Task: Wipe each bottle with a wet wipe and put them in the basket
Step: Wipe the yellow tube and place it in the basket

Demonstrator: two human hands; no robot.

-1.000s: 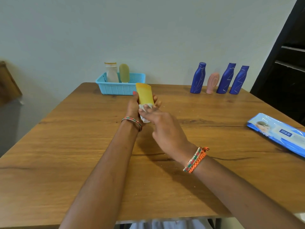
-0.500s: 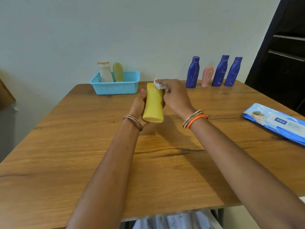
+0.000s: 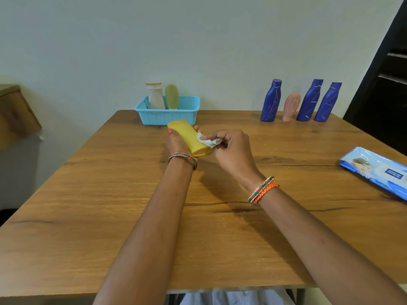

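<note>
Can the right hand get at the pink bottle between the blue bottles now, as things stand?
Probably not yet: the right hand is shut on the wet wipe, rubbing the yellow bottle. The path to the pink bottle looks free, though blue bottles crowd it.

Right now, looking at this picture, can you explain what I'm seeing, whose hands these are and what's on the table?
There is no machine here: a person wears a camera on the head, looking down at their own hands. The left hand holds a yellow bottle, tilted, while the right hand rubs it with a white wipe. On the wooden table stand a blue basket holding two bottles, four more bottles at the back, and a pack of wipes on the right.
</note>
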